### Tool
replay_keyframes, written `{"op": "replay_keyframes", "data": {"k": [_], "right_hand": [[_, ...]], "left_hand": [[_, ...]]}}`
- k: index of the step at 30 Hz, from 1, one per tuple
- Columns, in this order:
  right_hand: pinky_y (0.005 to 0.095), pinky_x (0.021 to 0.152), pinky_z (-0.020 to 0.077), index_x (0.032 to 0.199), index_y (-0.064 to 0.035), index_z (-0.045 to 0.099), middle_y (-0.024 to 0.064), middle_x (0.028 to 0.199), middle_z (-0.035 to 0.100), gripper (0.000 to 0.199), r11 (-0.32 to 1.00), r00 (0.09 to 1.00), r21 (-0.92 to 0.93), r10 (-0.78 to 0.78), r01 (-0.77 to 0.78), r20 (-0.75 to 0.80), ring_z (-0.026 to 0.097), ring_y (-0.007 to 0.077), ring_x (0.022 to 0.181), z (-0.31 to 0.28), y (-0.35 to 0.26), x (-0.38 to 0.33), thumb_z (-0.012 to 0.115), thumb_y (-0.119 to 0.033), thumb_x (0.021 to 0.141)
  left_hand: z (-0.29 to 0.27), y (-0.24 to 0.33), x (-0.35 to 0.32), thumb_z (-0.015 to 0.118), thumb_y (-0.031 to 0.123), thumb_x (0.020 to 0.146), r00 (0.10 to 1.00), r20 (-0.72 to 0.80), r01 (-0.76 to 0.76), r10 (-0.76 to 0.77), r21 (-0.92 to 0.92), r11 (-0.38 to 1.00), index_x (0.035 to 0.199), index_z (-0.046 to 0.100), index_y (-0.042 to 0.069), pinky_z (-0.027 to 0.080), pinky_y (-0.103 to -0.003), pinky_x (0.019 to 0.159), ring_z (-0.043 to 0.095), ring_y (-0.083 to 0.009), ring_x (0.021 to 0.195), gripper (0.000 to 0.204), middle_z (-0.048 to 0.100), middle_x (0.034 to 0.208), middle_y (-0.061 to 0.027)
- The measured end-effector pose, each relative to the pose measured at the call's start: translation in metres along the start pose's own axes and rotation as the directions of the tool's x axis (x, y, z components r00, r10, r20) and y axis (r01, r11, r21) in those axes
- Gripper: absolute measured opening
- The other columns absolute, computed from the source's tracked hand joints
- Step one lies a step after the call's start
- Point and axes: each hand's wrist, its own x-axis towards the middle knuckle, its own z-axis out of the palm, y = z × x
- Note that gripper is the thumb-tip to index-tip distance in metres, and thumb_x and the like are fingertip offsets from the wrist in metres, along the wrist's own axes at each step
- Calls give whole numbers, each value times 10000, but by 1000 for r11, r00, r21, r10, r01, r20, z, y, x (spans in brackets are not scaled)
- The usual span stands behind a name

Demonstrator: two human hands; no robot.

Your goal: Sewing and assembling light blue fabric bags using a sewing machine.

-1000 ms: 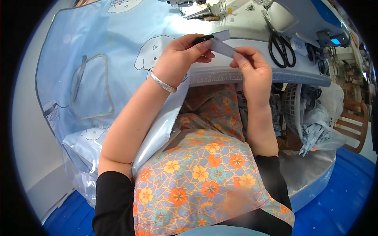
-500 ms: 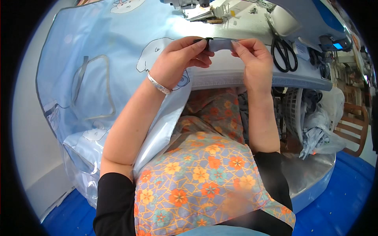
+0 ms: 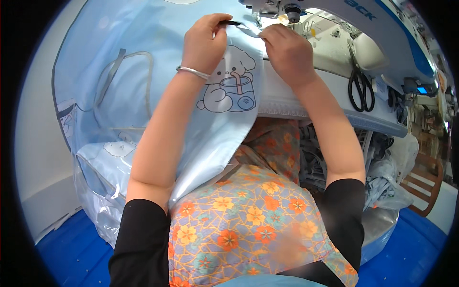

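My left hand (image 3: 205, 45) is closed, its thumb and fingers pinching a small black buckle (image 3: 231, 22). From the buckle a short grey-blue strap (image 3: 248, 31) runs across to my right hand (image 3: 289, 52), whose fingertips are closed on its other end. Both hands hold this piece at the upper edge of a light blue cloth (image 3: 167, 33) printed with a cartoon dog. Just beyond them is the sewing machine's needle area (image 3: 258, 20). Glare there hides the strap's finer detail.
The sewing machine's arm (image 3: 382, 28) arches over the upper right. Black-handled scissors (image 3: 359, 90) lie on the white machine table (image 3: 330, 93). A loose grey strap (image 3: 111, 71) rests on the cloth at left. Bagged grey strips (image 3: 382, 184) hang below the table, near a wooden chair (image 3: 423, 184).
Both hands have carried the buckle and strap away from me and slightly left, toward the machine's needle area. The blue cloth has shifted right, showing more of the printed dog.
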Motion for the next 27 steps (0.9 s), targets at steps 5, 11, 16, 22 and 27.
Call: {"op": "replay_keyframes", "data": {"k": [5, 11, 16, 22, 27], "right_hand": [[339, 688, 541, 901, -109, 662, 10, 937, 683, 116, 986, 972, -154, -19, 56, 234, 665, 219, 819, 15, 8, -2, 629, -73, 796], [337, 804, 532, 950, -80, 693, 32, 992, 685, 143, 998, 974, -60, -7, 21, 225, 651, 226, 910, 4, 8, -7, 630, -83, 821], [343, 857, 525, 1030, -60, 698, 39, 1053, 689, 232, 999, 972, -5, -32, 34, 233, 632, 226, 972, -2, 5, -10, 643, -44, 805], [336, 870, 526, 1056, -56, 691, 45, 1072, 685, 259, 996, 956, -41, -58, 73, 287, 631, 225, 983, -5, 4, -6, 614, -42, 809], [339, 874, 526, 1094, -55, 673, 49, 1104, 675, 294, 992, 938, -28, -109, 125, 330, 631, 229, 987, -6, 10, -2, 595, -37, 812]], "left_hand": [[16, -2, -7, 589, -11, 672, 852, 204, -523, 482, 388, 759, 945, 705, 58, 442, -380, 959, 594, -232, 1092, 305, 679, 1064, -60], [23, 1, -14, 612, 15, 679, 883, 269, -466, 385, 409, 784, 928, 691, 56, 491, -350, 875, 622, -202, 993, 265, 689, 1014, -40], [23, 2, -16, 606, 17, 688, 886, 300, -456, 355, 418, 786, 918, 691, 48, 526, -346, 783, 633, -204, 935, 247, 687, 995, -38], [26, -2, -21, 611, 31, 693, 880, 212, -475, 425, 412, 778, 880, 685, 50, 502, -339, 792, 613, -203, 951, 202, 678, 960, -29], [26, -1, -16, 619, 52, 706, 901, 313, -418, 300, 441, 794, 935, 685, 58, 478, -347, 800, 597, -198, 990, 238, 678, 982, -22]]}}
